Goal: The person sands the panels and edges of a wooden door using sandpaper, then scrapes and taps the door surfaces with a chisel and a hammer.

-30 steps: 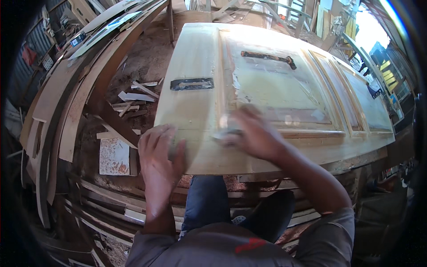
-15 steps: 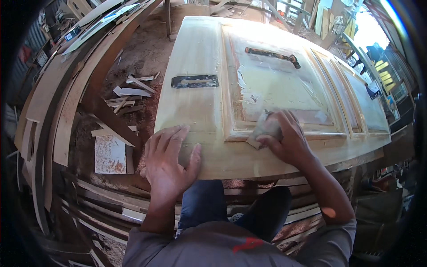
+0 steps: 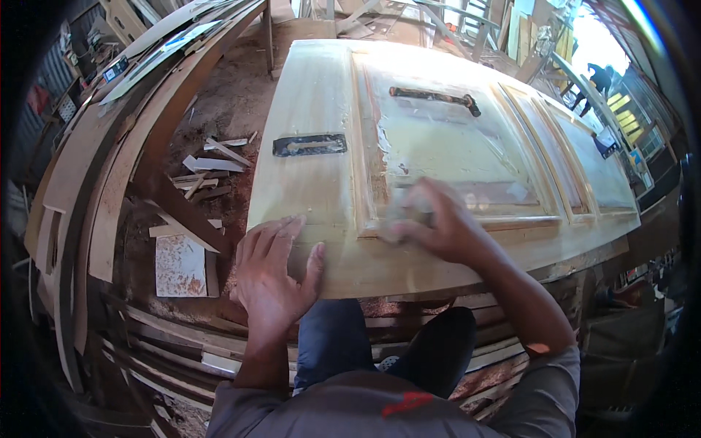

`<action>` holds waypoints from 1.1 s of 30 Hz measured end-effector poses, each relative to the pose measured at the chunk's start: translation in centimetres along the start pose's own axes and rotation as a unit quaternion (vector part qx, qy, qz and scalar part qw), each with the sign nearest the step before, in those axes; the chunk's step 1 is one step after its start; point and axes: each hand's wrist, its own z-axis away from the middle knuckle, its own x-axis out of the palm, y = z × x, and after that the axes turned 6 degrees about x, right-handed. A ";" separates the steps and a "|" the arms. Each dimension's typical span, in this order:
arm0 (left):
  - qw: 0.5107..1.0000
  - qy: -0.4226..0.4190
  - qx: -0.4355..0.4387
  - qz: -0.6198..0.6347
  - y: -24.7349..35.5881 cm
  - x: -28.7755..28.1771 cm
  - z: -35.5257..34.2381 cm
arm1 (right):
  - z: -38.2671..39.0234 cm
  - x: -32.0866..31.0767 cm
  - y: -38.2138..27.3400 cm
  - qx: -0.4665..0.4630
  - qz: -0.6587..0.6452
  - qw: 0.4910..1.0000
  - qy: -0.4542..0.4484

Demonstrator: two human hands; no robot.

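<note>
Since half a second ago, your right hand [image 3: 442, 223] has shifted left along the wooden door [image 3: 347, 259], taking the flat greyish piece [image 3: 398, 223] with it. That piece is at the near left corner of the large panel's moulding, gripped between your fingers and thumb; motion blur hides its exact outline. Your left hand [image 3: 274, 274] grasps nothing: fingers spread, laid flat over the door's near left corner, thumb apart. The door lies flat in front of you. On it: a long dark tool [image 3: 434, 96] across the large panel, a black rectangular piece [image 3: 309, 144] on the left border. Wood offcuts [image 3: 219, 162] and a stained white board [image 3: 180, 266] are down left; another person [image 3: 600, 79] far right, background.
</note>
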 end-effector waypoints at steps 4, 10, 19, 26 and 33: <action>1.000 -0.002 -0.007 -0.023 -0.4 -0.3 0.3 | -2.6 2.9 -2.9 -0.134 -0.026 0.991 0.011; 1.000 0.008 0.011 0.006 -0.4 -0.3 0.3 | 1.1 -0.6 0.9 -0.043 0.043 0.998 -0.025; 1.000 -0.003 -0.014 0.003 -1.0 -0.7 0.8 | -1.4 3.1 -3.3 -0.155 0.166 0.973 -0.049; 1.000 -0.004 -0.008 0.007 -0.3 -0.3 0.4 | -1.6 3.0 -4.2 -0.126 0.219 0.966 -0.058; 1.000 0.012 -0.006 -0.016 -1.6 -0.1 1.3 | 0.2 0.8 -2.5 -0.157 0.225 0.961 -0.047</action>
